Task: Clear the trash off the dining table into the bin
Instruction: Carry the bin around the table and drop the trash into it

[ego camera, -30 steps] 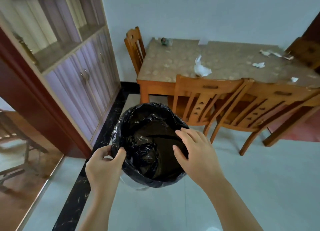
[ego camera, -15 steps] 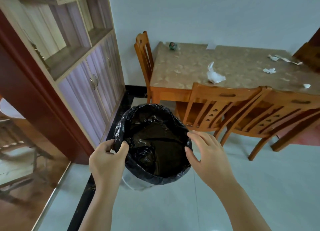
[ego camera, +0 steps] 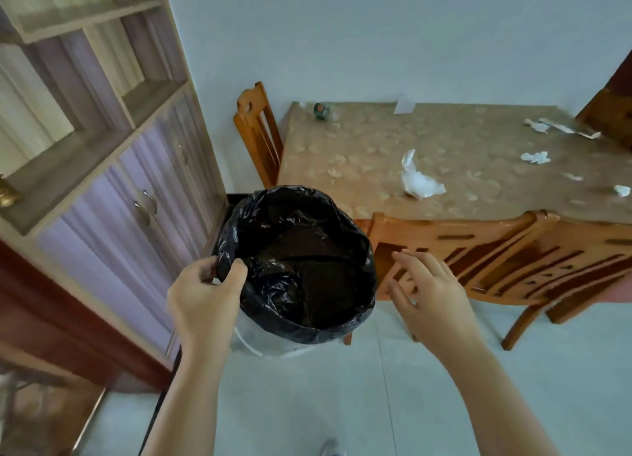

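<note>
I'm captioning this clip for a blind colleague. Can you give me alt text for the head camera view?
A person's left hand grips the rim of a bin lined with a black bag, while the open right hand hovers just off its other side. Behind it, a dining table with wooden chairs carries scattered crumpled white tissues, none binned yet.

Black-lined bin [ego camera: 301, 322] (held), tissues [ego camera: 419, 182] on table [ego camera: 359, 168]

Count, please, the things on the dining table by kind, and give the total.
Crumpled white tissue or paper scraps: 5 ()
Small green-labelled container lying on its side: 1
Flat white paper slip at the far edge: 1
Total: 7
</note>
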`<state>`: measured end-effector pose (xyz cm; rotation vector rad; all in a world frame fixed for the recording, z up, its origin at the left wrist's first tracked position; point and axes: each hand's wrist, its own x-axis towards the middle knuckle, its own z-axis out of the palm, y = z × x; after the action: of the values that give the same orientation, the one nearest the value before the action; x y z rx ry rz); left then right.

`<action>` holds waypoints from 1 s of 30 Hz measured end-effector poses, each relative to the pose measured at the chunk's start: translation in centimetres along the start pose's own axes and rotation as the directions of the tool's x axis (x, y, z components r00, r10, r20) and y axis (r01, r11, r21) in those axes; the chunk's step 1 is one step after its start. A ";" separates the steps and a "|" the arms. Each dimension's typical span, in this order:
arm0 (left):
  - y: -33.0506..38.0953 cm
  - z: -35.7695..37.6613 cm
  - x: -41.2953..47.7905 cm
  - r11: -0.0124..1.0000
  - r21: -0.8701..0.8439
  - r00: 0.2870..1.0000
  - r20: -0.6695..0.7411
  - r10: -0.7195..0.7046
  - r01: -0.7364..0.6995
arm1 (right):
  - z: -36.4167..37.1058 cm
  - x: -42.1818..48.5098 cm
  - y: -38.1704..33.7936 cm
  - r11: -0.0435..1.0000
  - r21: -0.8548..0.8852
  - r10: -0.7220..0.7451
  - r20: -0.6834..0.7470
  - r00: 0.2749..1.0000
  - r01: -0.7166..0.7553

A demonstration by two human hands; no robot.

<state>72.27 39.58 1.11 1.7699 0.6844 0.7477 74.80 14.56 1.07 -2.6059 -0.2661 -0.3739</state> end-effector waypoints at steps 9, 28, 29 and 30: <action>4.9 11.7 9.5 0.990 -0.030 0.990 -0.055 0.133 -0.135 | 1.2 14.5 4.4 0.999 0.026 0.028 -0.053 0.998 -0.026; 7.5 36.9 23.7 0.972 -0.019 0.944 0.235 0.230 -0.232 | 8.6 33.1 19.1 0.903 -0.061 0.423 -0.027 0.906 -0.424; 7.5 37.6 23.8 0.973 -0.014 0.945 0.237 0.227 -0.230 | 8.9 33.8 20.1 0.899 -0.058 0.434 -0.019 0.901 -0.434; 7.5 38.8 23.8 0.975 -0.005 0.948 0.232 0.219 -0.224 | 9.3 34.8 21.6 0.896 -0.053 0.441 -0.005 0.898 -0.440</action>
<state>117.76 32.16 2.21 1.9379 0.3413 0.6701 115.09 4.72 -5.52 -2.6182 0.3378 -0.2107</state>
